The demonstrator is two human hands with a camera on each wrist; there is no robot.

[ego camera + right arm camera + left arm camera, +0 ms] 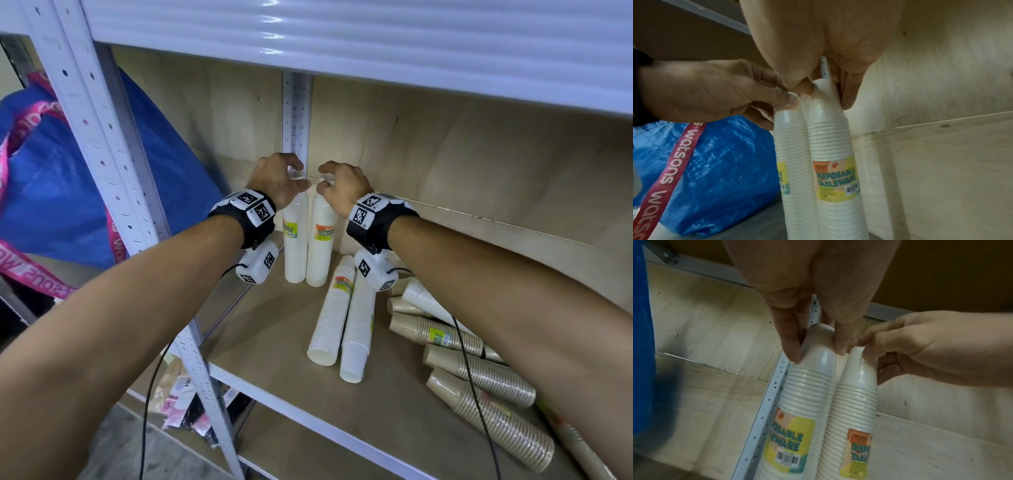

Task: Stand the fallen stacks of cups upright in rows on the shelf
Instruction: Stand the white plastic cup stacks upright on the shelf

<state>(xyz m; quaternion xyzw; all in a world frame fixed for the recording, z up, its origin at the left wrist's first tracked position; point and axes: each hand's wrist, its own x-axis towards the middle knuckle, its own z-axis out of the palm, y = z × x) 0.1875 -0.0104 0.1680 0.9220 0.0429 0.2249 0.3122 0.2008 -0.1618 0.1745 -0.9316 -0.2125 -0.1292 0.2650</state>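
Two white cup stacks stand upright side by side in the shelf's back left corner. My left hand pinches the top of the left stack, with fingertips on either side of its top cup. My right hand grips the top of the right stack, thumb and fingers around its top cup. Both stacks carry yellow labels. Two more white stacks lie fallen on the shelf board. Several brown cup stacks lie tumbled at the right.
The shelf board has bare wood in front of the upright stacks. A perforated metal post rises behind them. The upper shelf hangs low overhead. A blue bag with a pink strap sits left of the rack.
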